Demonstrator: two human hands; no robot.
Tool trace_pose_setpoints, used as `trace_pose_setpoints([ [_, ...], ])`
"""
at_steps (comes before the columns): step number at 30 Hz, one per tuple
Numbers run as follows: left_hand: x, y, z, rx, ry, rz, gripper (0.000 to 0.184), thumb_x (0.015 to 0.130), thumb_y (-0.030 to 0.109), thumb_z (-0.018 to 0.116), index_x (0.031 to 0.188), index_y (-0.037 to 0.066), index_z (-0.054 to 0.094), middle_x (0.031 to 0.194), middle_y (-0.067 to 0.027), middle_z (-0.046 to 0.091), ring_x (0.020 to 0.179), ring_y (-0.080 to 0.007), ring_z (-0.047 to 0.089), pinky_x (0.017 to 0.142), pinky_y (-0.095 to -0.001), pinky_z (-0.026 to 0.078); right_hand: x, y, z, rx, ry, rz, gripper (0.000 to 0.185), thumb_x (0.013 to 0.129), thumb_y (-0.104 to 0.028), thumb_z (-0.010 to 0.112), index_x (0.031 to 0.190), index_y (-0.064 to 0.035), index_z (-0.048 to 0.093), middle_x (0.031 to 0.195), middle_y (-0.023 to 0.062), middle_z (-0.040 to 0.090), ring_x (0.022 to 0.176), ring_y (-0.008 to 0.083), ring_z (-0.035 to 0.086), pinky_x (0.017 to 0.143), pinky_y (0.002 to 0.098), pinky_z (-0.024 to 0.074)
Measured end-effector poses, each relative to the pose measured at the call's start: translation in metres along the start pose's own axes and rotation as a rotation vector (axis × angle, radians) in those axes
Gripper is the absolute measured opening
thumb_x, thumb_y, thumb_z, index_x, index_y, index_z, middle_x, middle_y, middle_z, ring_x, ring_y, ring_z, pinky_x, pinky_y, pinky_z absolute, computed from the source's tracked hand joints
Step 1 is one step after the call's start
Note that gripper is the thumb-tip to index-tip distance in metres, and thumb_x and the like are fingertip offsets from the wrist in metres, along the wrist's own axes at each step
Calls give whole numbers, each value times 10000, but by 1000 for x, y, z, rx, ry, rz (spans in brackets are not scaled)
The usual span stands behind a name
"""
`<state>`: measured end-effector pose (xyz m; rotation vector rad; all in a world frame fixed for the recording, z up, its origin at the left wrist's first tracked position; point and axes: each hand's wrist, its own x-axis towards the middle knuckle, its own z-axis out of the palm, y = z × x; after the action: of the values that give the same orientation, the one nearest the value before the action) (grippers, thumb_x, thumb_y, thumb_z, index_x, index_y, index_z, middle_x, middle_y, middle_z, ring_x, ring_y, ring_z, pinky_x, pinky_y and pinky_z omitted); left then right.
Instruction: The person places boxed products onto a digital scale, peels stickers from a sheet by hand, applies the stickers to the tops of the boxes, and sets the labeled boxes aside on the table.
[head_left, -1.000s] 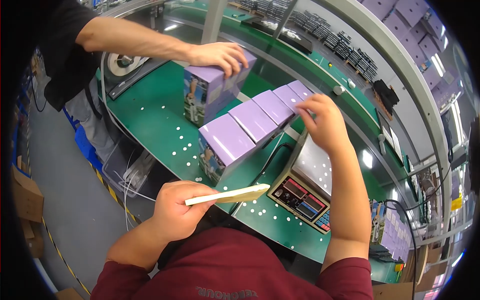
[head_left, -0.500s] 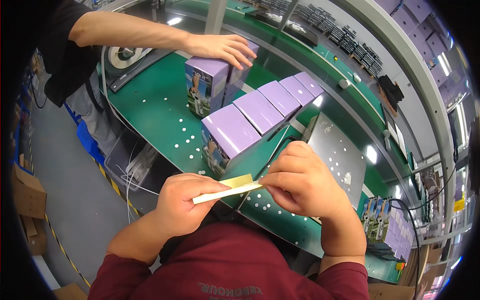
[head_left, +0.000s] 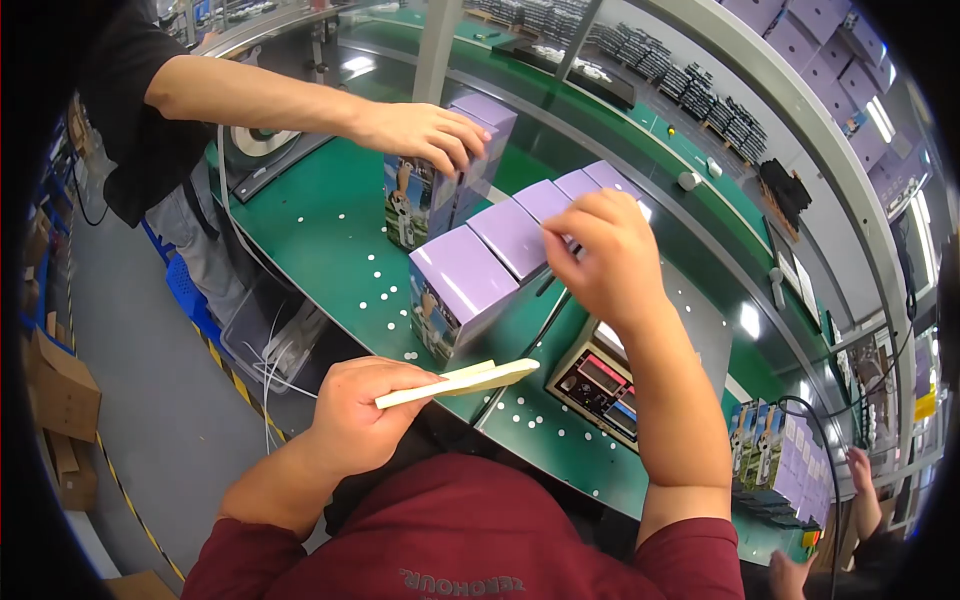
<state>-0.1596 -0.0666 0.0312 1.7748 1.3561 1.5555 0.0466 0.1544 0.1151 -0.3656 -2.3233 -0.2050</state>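
Note:
Pinched in my left hand (head_left: 362,412) is a folded pale yellow sheet or pad of paper (head_left: 470,381), its far end free. My right hand (head_left: 612,250) is raised over the row of purple boxes (head_left: 465,270), thumb and forefinger pressed together; whatever they hold, if anything, is too small to make out. The boxes stand upright in a line, with a picture on the side of the nearest one, and my right hand hides part of the row.
A co-worker's hand (head_left: 425,135) rests on other purple boxes (head_left: 487,115) at the back. A scale (head_left: 600,385) with a display sits under my right forearm. White dots are scattered over the green table (head_left: 330,260). More boxes (head_left: 775,465) stand at the right.
My right hand has left the yellow paper and moved up and away, over the purple boxes. The paper stays in my left hand. The scale's panel has come into view.

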Motion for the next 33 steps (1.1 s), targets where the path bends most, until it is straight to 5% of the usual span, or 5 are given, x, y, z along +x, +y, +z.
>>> trace_pose_setpoints([
  [3, -1, 3, -3, 11, 8, -3, 89, 843, -54, 741, 911, 3, 742, 877, -131, 772, 748, -249, 738, 679, -320, 572, 9, 9, 10, 24, -180, -9, 106, 762, -32, 799, 851, -64, 750, 852, 60, 686, 804, 273, 623, 753, 384, 490],
  [24, 5, -8, -4, 32, 12, 102, 111, 847, -52, 742, 934, 17, 744, 908, -133, 784, 787, -263, 753, 716, -330, 586, -33, -58, -38, 358, -271, -37, 171, 742, -31, 810, 893, -71, 741, 835, 57, 660, 747, 234, 594, 710, 366, 455],
  [28, 2, -7, -5, 13, 39, 74, 110, 844, -53, 737, 930, 15, 743, 897, -133, 782, 792, -265, 755, 722, -333, 587, -43, -47, -38, 816, -269, 331, 82, 848, -80, 757, 902, -37, 711, 854, 81, 651, 785, 203, 582, 744, 347, 448],
  [31, -2, -8, -6, 21, 40, 70, 113, 841, -58, 732, 929, 12, 740, 893, -136, 780, 790, -263, 753, 719, -330, 586, -48, -36, -27, 1286, -33, 645, 122, 943, -122, 678, 897, -10, 673, 870, 92, 634, 824, 180, 561, 770, 326, 439],
  [33, -3, -9, -8, 24, 41, 64, 114, 840, -60, 730, 929, 10, 739, 891, -137, 778, 789, -263, 753, 717, -328, 585, -50, -29, -23, 1324, -10, 658, 129, 952, -124, 668, 894, -9, 665, 871, 91, 628, 827, 181, 555, 777, 321, 435],
])
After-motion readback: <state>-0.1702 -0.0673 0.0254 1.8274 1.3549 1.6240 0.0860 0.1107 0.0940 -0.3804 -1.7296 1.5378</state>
